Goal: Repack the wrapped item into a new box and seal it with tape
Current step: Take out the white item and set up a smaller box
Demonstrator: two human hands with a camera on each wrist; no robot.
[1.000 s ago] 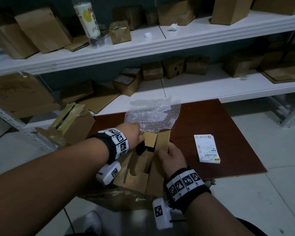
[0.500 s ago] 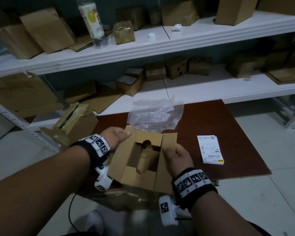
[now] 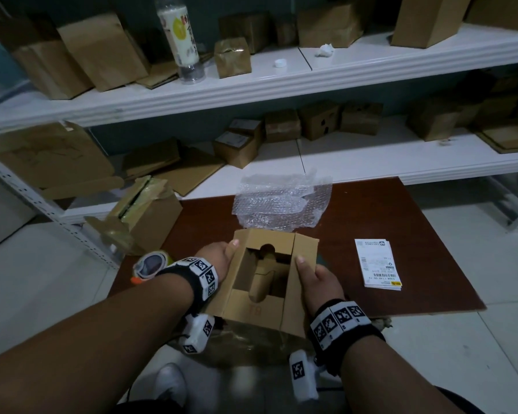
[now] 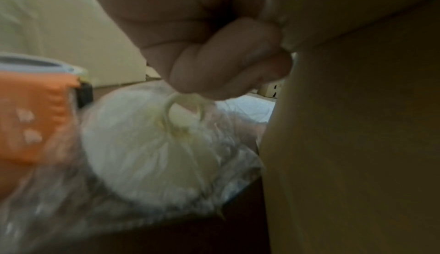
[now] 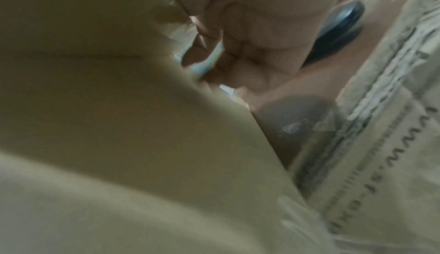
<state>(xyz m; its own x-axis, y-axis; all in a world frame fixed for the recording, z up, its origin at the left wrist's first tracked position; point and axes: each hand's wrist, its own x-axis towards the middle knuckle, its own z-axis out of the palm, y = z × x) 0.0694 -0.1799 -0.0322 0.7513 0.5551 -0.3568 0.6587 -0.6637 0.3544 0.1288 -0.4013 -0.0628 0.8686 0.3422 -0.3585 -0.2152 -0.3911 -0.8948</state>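
Fingers of my left hand (image 3: 219, 256) and right hand (image 3: 317, 279) clamp the new box (image 3: 266, 282), now squared open from flat a second ago, ready for the bubble-wrapped item (image 3: 281, 204) lying just behind.

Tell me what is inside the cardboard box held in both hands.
The cardboard box is open on top; only folded brown cardboard flaps show inside, no wrapped item. The left hand and right hand grip its sides. Its shadowed corners cannot be seen.
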